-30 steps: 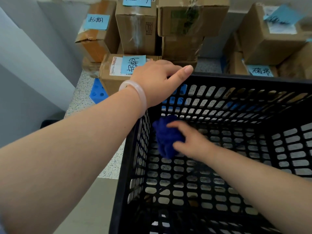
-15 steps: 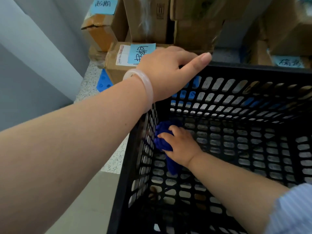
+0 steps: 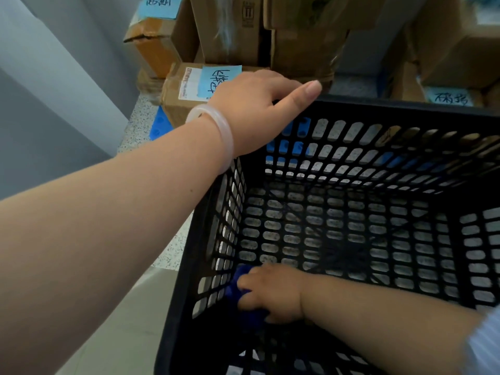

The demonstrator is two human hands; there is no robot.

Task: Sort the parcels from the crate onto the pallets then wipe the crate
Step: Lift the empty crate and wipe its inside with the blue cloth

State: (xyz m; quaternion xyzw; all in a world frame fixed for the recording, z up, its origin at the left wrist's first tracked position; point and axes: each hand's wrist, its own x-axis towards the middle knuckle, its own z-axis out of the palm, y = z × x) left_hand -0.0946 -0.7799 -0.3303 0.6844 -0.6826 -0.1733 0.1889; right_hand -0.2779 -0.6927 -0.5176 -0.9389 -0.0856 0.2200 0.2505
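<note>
One black crate (image 3: 378, 106) fills the lower right, its slotted inside bare apart from a blue cloth (image 3: 239, 289) low against the left wall, near the bottom. The right hand (image 3: 273, 292) bunches that cloth in curled fingers and presses it to the wall. The left hand (image 3: 251, 109) grips the far left corner of the rim, thumb lying along the far edge. Just beyond, labelled cardboard parcels (image 3: 184, 87) crowd a blue pallet (image 3: 159, 125).
</note>
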